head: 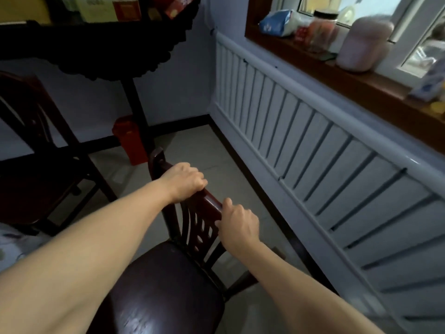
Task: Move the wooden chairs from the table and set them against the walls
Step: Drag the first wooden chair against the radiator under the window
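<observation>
A wooden chair [168, 273] is gripped by its top rail, left hand [186, 182] and right hand [238, 225] both clenched on it, near the radiator [313, 145] (backrest toward it). Carrying seems underway; pushing back against that wall is next called for.

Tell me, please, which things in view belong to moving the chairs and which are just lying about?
Part of the job:
- wooden chair, its top rail gripped by both hands
- left hand
- right hand
- second wooden chair, at left
- slatted wall panel

Just lying about:
- orange box on the floor
- pink appliance, blue bag and jar on the windowsill
</observation>
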`<state>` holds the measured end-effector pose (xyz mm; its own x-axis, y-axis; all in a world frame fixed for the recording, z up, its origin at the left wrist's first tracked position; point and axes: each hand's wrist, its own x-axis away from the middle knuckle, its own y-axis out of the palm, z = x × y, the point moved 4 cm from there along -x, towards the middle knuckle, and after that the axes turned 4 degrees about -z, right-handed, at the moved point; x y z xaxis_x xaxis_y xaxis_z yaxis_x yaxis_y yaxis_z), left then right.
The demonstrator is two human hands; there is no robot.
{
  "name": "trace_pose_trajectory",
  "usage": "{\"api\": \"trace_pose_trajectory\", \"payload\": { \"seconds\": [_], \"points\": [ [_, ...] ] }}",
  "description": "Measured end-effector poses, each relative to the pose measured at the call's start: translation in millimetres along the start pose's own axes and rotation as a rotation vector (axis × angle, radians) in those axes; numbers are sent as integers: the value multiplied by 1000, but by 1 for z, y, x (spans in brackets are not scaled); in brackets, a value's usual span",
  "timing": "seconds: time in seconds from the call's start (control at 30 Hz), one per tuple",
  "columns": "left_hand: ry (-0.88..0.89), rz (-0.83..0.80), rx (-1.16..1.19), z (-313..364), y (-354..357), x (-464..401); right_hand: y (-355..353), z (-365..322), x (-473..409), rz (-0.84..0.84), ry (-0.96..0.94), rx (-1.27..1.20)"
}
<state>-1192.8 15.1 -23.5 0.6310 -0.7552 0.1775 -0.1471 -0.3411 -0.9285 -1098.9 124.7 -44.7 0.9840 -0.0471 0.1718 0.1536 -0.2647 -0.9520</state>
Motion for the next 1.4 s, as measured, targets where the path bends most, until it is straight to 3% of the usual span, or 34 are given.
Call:
{"api": "trace_pose_trajectory", "payload": {
  "seconds": [0.43, 0.93, 1.17, 1.4],
  "points": [
    [264, 34, -44, 89, -82, -48, -50, 83, 79, 22, 188, -82],
    [452, 62, -106, 238, -173, -211, -117, 292, 109, 44, 396, -104],
    [420, 130, -67, 284, -197, -282, -129, 379, 89, 87, 480, -105],
    [352, 182, -3, 308, -189, -337, -120, 436, 67, 15, 517, -76]
  ]
}}
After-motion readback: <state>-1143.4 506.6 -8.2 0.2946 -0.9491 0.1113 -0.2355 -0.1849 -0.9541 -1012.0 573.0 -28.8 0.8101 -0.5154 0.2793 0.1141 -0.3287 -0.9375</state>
